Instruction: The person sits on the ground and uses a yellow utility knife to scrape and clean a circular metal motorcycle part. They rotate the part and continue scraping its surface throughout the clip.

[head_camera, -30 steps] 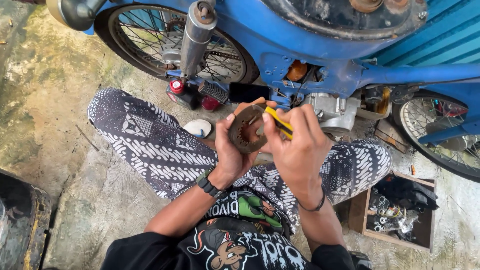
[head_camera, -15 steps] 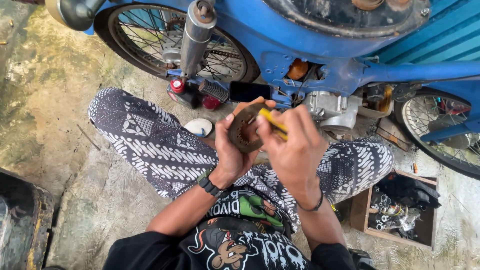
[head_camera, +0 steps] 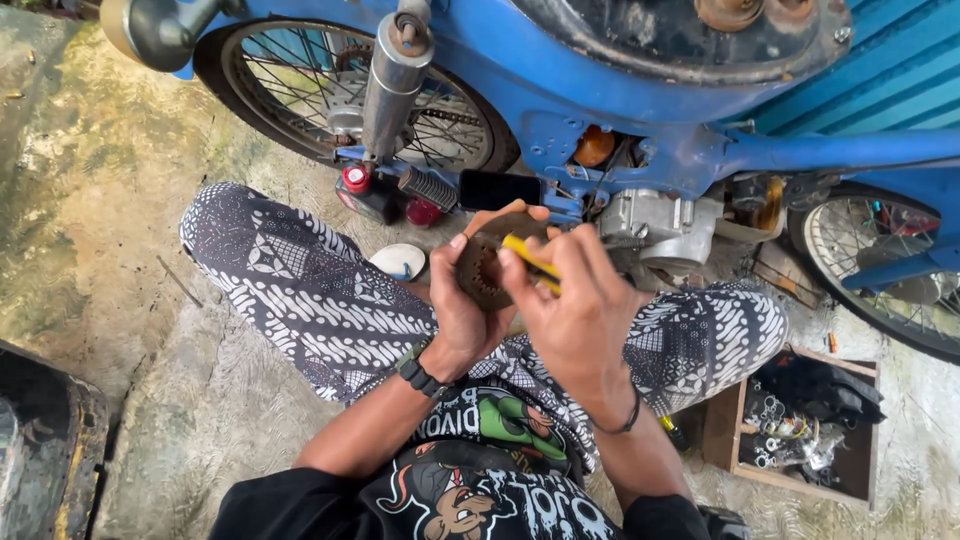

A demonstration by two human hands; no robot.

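Toothed ring point(head_camera: 487, 268), brown and round, sits mid-frame, below the blue motorbike point(head_camera: 640, 120) at 12 o'clock. Our left hand point(head_camera: 462, 312) pinches its rim; our right hand point(head_camera: 580, 315) grips a yellow tool point(head_camera: 530, 262) against it. We judge: brace the ring, keep strokes short.

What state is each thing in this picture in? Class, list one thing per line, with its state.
Left hand: gripping the brown toothed disc, held upright.
Right hand: closed on a yellow-handled tool, its tip at the disc.
Blue motorbike: standing, seat off.
Wooden box: open, holding small metal parts.
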